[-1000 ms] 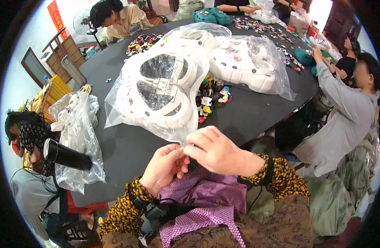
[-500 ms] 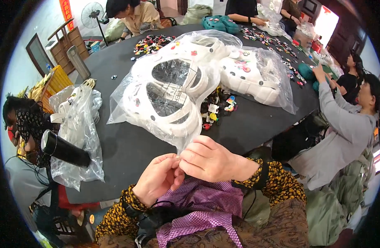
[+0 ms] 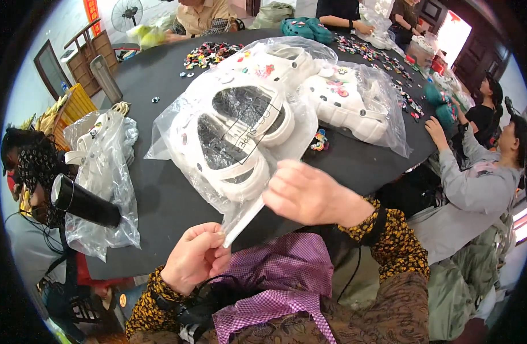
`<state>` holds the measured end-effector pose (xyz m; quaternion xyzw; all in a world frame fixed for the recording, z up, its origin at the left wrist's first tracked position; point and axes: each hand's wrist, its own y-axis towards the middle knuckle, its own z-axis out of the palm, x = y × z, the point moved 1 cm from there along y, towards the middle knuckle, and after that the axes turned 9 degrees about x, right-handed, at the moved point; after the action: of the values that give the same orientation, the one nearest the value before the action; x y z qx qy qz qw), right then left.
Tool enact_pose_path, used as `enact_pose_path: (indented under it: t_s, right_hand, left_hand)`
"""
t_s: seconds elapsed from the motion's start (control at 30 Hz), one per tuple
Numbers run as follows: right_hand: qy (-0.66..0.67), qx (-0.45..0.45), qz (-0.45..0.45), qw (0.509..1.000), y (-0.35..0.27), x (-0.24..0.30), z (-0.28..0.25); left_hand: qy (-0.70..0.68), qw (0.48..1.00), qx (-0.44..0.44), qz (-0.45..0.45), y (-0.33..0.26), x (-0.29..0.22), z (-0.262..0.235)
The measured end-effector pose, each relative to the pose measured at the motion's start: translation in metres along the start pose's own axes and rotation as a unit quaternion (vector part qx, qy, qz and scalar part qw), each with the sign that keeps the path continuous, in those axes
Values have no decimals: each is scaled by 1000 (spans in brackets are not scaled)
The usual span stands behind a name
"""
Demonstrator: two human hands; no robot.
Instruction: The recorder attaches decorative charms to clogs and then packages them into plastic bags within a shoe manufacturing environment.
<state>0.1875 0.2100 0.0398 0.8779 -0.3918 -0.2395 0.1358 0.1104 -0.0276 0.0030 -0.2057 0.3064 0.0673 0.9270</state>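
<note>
A pair of white clogs [image 3: 228,182] with decorative charms lies inside a clear plastic bag [image 3: 162,137] on the table before me. The bag's near edge is stretched taut into a narrow whitish strip between my hands. At its left end, my left hand [image 3: 196,257] pinches a corner between thumb and fingers. My right hand [image 3: 315,198] is closed on the other end, fingers curled over it. More bagged white clogs [image 3: 346,109] lie behind and to the right, touching this bag. Colourful rainbow charms [image 3: 319,140] show just beyond my right hand.
Charm piles [image 3: 212,54] lie at the far side of the dark table [image 3: 172,212]. A black tumbler [image 3: 86,200] rests on another bagged white pair [image 3: 100,149] at left. Teal clogs [image 3: 305,30] stand at the back. Co-workers sit around, one in grey sleeves [image 3: 475,178] close on my right.
My hands have moved apart, left hand down and left, right hand slightly right, drawing the bag's edge out between them. The clogs have shifted slightly, covering most of the nearby charms.
</note>
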Motion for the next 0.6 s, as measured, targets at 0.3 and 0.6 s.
enact_pose_path:
  t_s: [0.3, 0.6]
  right_hand:
    - [-68, 23, 127, 989, -43, -56, -15]
    - [-71, 32, 206, 975, -70, -75, -13]
  left_hand:
    - [39, 997, -35, 48, -29, 4, -34]
    - [201, 974, -101, 14, -41, 11, -48]
